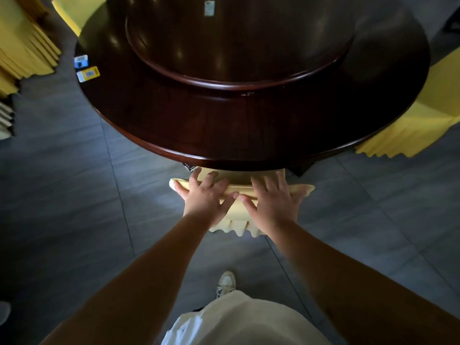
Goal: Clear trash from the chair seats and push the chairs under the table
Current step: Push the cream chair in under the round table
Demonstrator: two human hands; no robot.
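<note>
A chair in a pale yellow cover [239, 212] stands right in front of me, its seat hidden under the round dark wooden table [174, 125]. Only the top of its backrest and the skirt of the cover show below the table's edge. My left hand [204, 195] lies on the top of the backrest at its left end, fingers spread over the fabric. My right hand [273, 200] rests the same way on the right end. Both hands press flat on the chair back with the thumbs nearly touching. No trash shows on this chair.
A raised round turntable [239, 46] fills the table's middle. Two small packets, blue [81, 61] and yellow [88, 73], lie at the table's left rim. Yellow-covered chairs stand at the right [423, 115], far left [25, 46] and back left [74, 11]. Grey tiled floor surrounds the table.
</note>
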